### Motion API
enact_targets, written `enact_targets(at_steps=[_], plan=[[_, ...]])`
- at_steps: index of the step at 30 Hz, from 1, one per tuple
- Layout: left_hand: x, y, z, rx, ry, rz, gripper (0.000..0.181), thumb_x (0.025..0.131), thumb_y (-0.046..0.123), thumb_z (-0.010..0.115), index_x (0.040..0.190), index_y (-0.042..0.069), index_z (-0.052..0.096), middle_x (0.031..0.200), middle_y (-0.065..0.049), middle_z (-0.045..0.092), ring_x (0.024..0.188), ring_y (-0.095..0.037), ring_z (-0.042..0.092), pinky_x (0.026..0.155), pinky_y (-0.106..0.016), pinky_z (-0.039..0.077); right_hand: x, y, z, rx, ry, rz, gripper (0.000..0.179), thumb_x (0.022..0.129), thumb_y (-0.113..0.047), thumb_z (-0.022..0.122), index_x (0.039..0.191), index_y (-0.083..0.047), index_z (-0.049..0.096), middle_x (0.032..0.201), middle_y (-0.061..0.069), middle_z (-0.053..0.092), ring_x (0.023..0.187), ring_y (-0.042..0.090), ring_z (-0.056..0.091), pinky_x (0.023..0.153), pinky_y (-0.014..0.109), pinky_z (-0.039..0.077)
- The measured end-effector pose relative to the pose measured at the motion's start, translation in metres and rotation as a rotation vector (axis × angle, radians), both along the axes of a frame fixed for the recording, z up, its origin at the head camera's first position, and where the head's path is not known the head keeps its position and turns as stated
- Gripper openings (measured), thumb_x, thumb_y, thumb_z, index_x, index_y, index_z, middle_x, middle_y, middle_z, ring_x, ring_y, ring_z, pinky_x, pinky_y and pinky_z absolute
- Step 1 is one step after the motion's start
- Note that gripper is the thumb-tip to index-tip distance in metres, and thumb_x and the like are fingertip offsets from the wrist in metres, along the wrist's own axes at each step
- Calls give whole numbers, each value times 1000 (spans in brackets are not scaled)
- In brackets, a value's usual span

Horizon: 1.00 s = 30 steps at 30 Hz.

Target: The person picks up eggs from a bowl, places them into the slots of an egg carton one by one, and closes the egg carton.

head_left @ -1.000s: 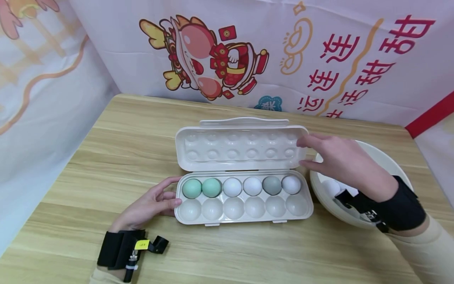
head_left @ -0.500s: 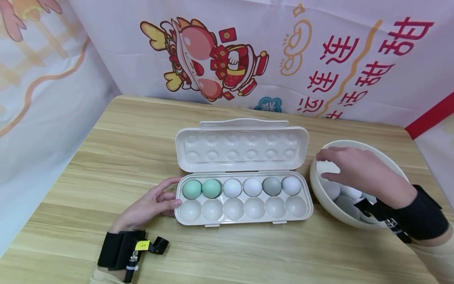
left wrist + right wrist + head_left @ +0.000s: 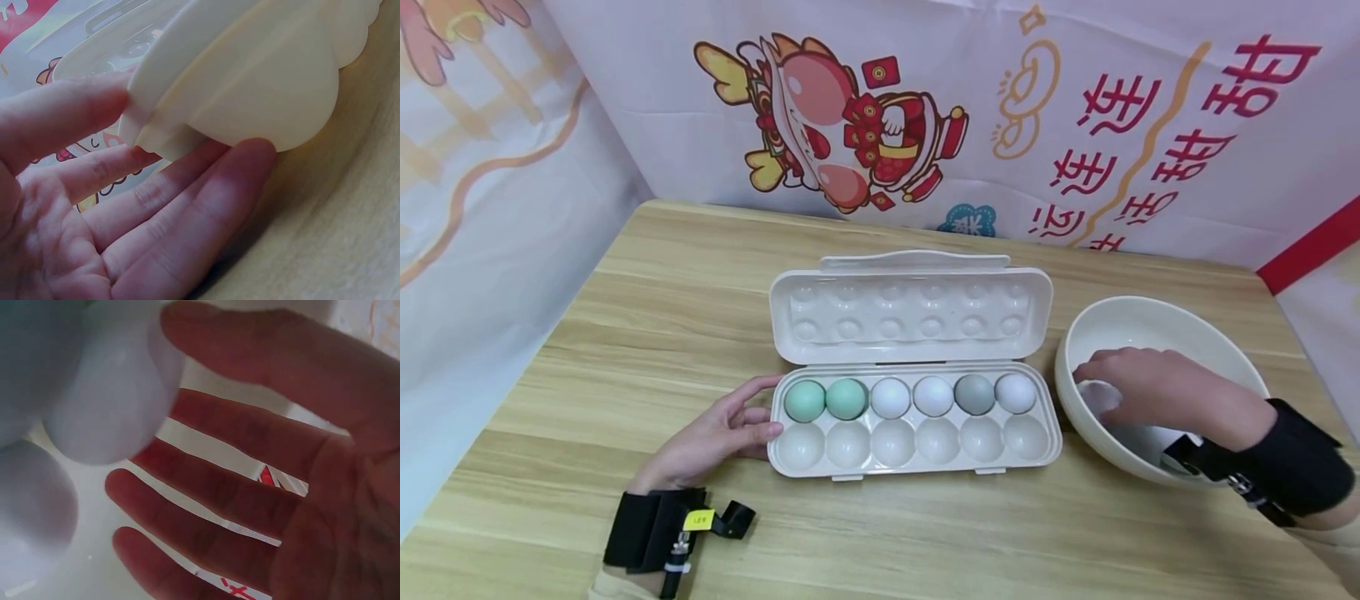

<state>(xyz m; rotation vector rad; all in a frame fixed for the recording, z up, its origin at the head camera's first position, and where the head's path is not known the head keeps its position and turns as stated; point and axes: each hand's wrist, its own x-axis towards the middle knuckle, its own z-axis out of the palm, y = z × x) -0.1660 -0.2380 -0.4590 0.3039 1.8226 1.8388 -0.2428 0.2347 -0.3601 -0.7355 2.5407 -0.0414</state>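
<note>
A white plastic egg carton (image 3: 917,461) lies with its lid (image 3: 912,346) folded back. Its back row holds two mint-green eggs (image 3: 805,402), a grey egg (image 3: 974,395) and several whitish eggs (image 3: 934,397); the front row's cups are bare. At the carton's left end, my left hand (image 3: 718,433) grips the rim, thumb on top and fingers below in the left wrist view. My right hand (image 3: 1165,392) is down inside the cream bowl (image 3: 1213,342), pinching a white egg (image 3: 109,387) between thumb and fingertips. The hand partly hides the other eggs there.
More eggs (image 3: 34,512) lie in the bowl beside the held one. The bowl stands just right of the carton on the wooden table (image 3: 880,537). A printed cloth (image 3: 662,83) hangs behind the table's back edge.
My right hand has moved from the lid's right end over to the bowl, gone down into it and taken hold of a white egg. The left hand and carton have stayed put.
</note>
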Motion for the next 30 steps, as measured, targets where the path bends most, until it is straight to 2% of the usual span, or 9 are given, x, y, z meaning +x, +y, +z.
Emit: enact_targets(at_steps=[4, 8, 20, 24, 30], plan=[[1, 0, 1, 2, -10, 7, 60, 91, 4, 54, 141, 7, 21, 115, -30, 57, 95, -30, 63, 80, -43, 55, -1, 1, -8, -1, 4, 51, 42, 65, -16, 78, 105, -15, 62, 94, 3, 63, 73, 18, 54, 56, 39, 51], [2, 0, 2, 1, -12, 12, 60, 91, 5, 54, 141, 7, 22, 115, -30, 57, 96, -30, 63, 80, -43, 55, -2, 2, -13, 11, 43, 77, 41, 62, -11, 76, 100, -14, 61, 87, -1, 60, 67, 16, 51, 51, 36, 46], [2, 1, 0, 5, -16, 23, 59, 91, 5, 55, 140, 7, 23, 112, -27, 59, 95, -29, 63, 80, -42, 56, -2, -1, -18, 35, 100, 108, 25, 66, -5, 69, 86, -14, 57, 69, -4, 51, 57, 14, 45, 48, 32, 41], [1, 2, 0, 2, -6, 18, 59, 91, 5, 55, 140, 5, 22, 109, -25, 61, 93, -28, 63, 79, -42, 56, -2, -1, -22, 35, 121, 112, 24, 69, -6, 69, 88, -12, 56, 70, -3, 51, 56, 13, 46, 48, 32, 42], [1, 1, 1, -10, -13, 26, 60, 91, 6, 55, 140, 5, 22, 109, -25, 61, 92, -27, 64, 78, -42, 56, -5, -2, -27, 36, 107, 105, 27, 72, -8, 72, 93, -10, 56, 74, -2, 53, 59, 13, 47, 49, 31, 43]])
